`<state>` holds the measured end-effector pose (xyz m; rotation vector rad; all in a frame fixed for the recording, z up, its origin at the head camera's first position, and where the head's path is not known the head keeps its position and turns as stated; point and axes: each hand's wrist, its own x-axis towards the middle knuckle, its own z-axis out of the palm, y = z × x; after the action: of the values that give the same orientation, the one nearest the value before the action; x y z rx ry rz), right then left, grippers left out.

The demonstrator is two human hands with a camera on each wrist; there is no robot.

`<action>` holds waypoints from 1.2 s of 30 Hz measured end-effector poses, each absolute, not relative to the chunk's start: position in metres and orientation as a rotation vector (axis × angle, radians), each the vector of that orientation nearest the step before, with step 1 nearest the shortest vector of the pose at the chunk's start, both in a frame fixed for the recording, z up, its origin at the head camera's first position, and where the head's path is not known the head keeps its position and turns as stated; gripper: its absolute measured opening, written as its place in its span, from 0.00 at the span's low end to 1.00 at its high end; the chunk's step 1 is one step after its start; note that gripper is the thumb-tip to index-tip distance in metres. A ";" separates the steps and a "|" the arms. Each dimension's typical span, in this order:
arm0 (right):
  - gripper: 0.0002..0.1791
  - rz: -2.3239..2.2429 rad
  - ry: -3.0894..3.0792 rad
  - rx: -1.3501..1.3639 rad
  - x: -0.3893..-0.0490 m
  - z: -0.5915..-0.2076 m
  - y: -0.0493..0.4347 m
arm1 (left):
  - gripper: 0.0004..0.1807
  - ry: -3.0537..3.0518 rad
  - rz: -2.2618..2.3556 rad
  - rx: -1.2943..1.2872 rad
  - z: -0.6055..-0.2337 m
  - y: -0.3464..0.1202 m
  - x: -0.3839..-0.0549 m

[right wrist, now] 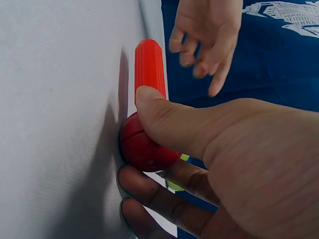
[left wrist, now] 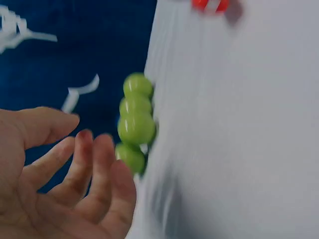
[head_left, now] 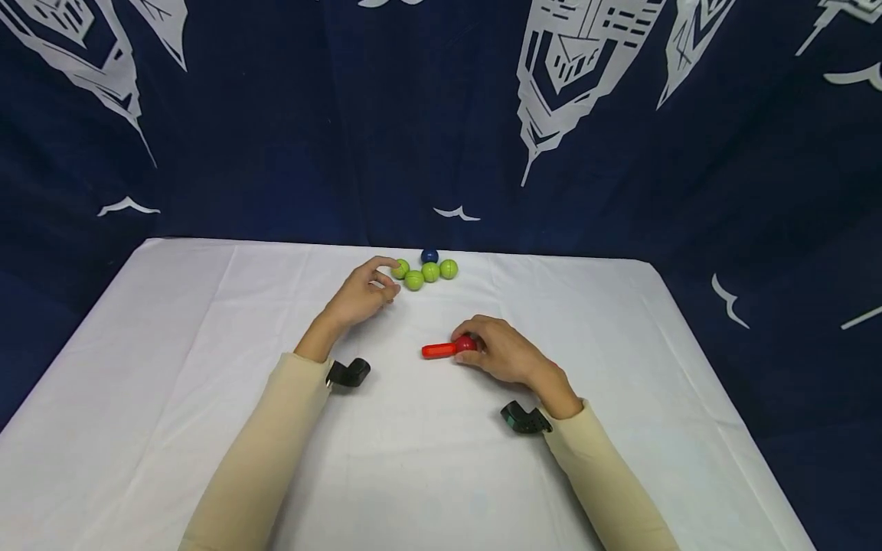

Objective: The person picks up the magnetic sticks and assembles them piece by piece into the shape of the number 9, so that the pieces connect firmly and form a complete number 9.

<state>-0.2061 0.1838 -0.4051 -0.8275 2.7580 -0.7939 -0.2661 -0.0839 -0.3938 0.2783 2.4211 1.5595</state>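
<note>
My right hand (head_left: 506,352) grips a dark red ball (right wrist: 142,147) low at the white cloth, thumb on one side and fingers on the other. A bright red ridged stick (right wrist: 149,67) extends leftward from the ball, the thumb tip against its near end; whether the two are joined I cannot tell. Further back, my left hand (head_left: 361,295) hovers beside several green balls (head_left: 413,281), fingers loosely bent and holding nothing. In the left wrist view a gap shows between its fingers and most of the green balls (left wrist: 137,128). Behind them sits a dark blue ball (head_left: 429,255).
A white cloth (head_left: 386,474) covers the table, and the balls lie close to its far edge. Beyond hangs a dark blue curtain (head_left: 276,153) with white drawings. Black wrist cameras (head_left: 350,373) are strapped at both sleeves.
</note>
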 end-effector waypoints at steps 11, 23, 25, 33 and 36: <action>0.14 -0.805 2.763 -0.753 -0.205 -0.407 0.183 | 0.29 2.289 1.561 0.087 -0.409 -0.084 -0.307; 0.15 -0.807 2.774 -0.737 -0.203 -0.408 0.183 | 0.27 2.332 1.392 0.082 -0.406 -0.081 -0.314; 0.15 -0.804 2.778 -0.734 -0.202 -0.408 0.182 | 0.27 2.353 1.366 0.081 -0.405 -0.081 -0.313; 0.15 -0.789 2.774 -0.728 -0.202 -0.409 0.182 | 0.24 2.444 1.325 0.044 -0.406 -0.079 -0.309; 0.15 -0.781 2.783 -0.734 -0.202 -0.408 0.182 | 0.22 2.475 1.347 0.039 -0.407 -0.077 -0.308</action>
<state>-0.2021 0.1823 -0.4083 -0.7340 2.7828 -0.7807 -0.3085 -0.0772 -0.4075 0.0386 2.4747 1.3465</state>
